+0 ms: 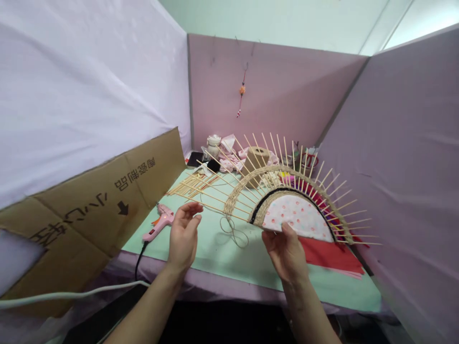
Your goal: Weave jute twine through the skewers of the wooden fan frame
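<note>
My right hand [287, 251] grips the straight lower edge of a half-round woven piece [267, 210], thumb in front and fingers beneath. Its centre is white fabric with small red prints [299, 215], bordered by woven twine and a black band. Thin wooden sticks [278, 145] fan outward from it, crossed by a wider arc of woven twine [247, 179]. My left hand [184, 234] is beside the leftmost sticks, fingers half curled and thumb apart, seemingly holding nothing. A loose loop of thin twine [233, 234] hangs below the arc's left end.
A pink glue gun [159, 223] with a black cord lies left of my left hand. Loose sticks [193, 185], a twine roll [256, 157], a lidded jar [214, 143] and fabric scraps are behind. Red fabric [330, 255] lies at right. A cardboard sheet [143, 177] stands left.
</note>
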A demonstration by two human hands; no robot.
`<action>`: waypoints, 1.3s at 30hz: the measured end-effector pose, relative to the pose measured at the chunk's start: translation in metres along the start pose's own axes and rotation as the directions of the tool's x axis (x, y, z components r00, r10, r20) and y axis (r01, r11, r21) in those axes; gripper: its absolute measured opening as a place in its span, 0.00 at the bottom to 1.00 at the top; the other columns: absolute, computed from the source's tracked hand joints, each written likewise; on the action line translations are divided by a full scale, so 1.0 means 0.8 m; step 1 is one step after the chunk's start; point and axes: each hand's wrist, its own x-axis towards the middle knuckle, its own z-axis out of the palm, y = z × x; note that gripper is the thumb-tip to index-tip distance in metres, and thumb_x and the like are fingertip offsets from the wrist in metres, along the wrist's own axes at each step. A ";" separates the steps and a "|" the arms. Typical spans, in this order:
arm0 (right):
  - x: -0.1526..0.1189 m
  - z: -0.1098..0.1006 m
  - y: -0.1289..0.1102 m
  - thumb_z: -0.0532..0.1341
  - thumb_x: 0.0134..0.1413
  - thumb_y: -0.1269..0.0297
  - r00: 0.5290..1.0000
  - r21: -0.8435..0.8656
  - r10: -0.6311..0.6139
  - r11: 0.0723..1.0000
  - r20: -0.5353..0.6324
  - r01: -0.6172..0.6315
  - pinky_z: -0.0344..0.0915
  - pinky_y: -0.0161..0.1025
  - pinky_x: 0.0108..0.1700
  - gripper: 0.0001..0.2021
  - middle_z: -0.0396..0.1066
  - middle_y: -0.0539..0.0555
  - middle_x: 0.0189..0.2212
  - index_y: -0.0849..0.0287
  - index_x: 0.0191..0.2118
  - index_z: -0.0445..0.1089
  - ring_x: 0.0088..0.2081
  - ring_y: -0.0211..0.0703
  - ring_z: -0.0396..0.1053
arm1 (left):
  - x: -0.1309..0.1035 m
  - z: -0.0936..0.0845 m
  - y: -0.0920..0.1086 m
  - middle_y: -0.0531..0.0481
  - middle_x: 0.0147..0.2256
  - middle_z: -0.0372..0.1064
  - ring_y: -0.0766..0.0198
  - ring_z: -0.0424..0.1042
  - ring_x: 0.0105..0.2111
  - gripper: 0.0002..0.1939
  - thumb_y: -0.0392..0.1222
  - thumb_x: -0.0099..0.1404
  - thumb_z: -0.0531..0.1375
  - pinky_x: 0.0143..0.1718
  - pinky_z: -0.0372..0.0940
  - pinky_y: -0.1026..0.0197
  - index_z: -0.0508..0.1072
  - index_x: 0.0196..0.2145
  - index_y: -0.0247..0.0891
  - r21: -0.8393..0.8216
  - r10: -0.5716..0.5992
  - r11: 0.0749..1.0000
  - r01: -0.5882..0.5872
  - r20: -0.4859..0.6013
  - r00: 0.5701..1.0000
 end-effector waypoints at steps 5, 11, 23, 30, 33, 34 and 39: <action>0.002 0.010 0.009 0.73 0.32 0.64 0.999 -0.002 0.028 1.000 0.030 -0.028 0.73 0.34 0.27 0.20 0.76 0.45 0.29 0.56 0.36 0.70 0.26 0.36 0.73 | -0.001 0.040 0.021 0.49 0.38 0.74 0.65 0.72 0.41 0.19 0.32 0.55 0.62 0.49 0.62 0.60 0.69 0.45 0.41 -0.256 -0.053 0.963 0.089 0.144 0.988; 0.008 0.011 0.017 0.73 0.34 0.64 0.997 0.005 0.027 1.000 0.069 -0.027 0.74 0.35 0.28 0.19 0.76 0.45 0.30 0.56 0.36 0.69 0.27 0.36 0.73 | -0.006 0.048 0.020 0.48 0.38 0.76 0.65 0.73 0.41 0.17 0.31 0.56 0.61 0.45 0.65 0.62 0.70 0.45 0.40 -0.311 -0.044 0.946 0.086 0.138 0.989; 0.009 0.012 0.013 0.72 0.36 0.63 0.990 -0.017 0.055 0.998 0.128 -0.053 0.74 0.33 0.29 0.16 0.77 0.44 0.28 0.56 0.34 0.70 0.27 0.36 0.74 | 0.026 0.044 0.000 0.50 0.47 0.70 0.72 0.67 0.30 0.14 0.38 0.55 0.64 0.30 0.61 0.68 0.72 0.42 0.42 -0.035 -0.075 0.996 0.087 0.262 0.962; 0.013 0.013 0.003 0.72 0.36 0.64 0.985 0.003 0.060 0.998 0.163 -0.061 0.73 0.33 0.28 0.15 0.77 0.45 0.28 0.56 0.33 0.71 0.26 0.36 0.74 | 0.042 0.056 -0.007 0.51 0.32 0.72 0.65 0.70 0.33 0.15 0.42 0.52 0.68 0.37 0.62 0.63 0.73 0.37 0.38 0.137 -0.096 0.990 0.046 0.392 0.915; 0.018 0.023 -0.006 0.72 0.37 0.64 0.983 0.013 0.041 0.999 0.182 -0.044 0.73 0.31 0.28 0.15 0.78 0.45 0.29 0.55 0.35 0.71 0.26 0.35 0.74 | 0.054 0.056 -0.008 0.49 0.32 0.74 0.62 0.71 0.35 0.14 0.43 0.52 0.68 0.40 0.62 0.61 0.75 0.35 0.36 0.261 -0.218 0.961 0.093 0.503 0.836; 0.019 0.027 -0.011 0.71 0.37 0.64 0.983 0.015 0.025 0.999 0.184 -0.028 0.73 0.31 0.29 0.15 0.78 0.45 0.29 0.55 0.35 0.72 0.26 0.35 0.75 | 0.058 0.054 -0.009 0.47 0.33 0.74 0.61 0.71 0.36 0.14 0.44 0.52 0.68 0.41 0.62 0.60 0.75 0.36 0.36 0.302 -0.259 0.948 0.100 0.550 0.794; 0.031 0.058 -0.042 0.69 0.41 0.64 0.970 0.007 -0.083 0.996 0.228 0.083 0.73 0.31 0.29 0.11 0.78 0.45 0.26 0.56 0.33 0.71 0.25 0.35 0.74 | 0.068 0.038 -0.027 0.43 0.39 0.74 0.59 0.72 0.40 0.14 0.46 0.56 0.65 0.43 0.62 0.58 0.76 0.38 0.36 0.402 -0.332 0.915 0.026 0.717 0.613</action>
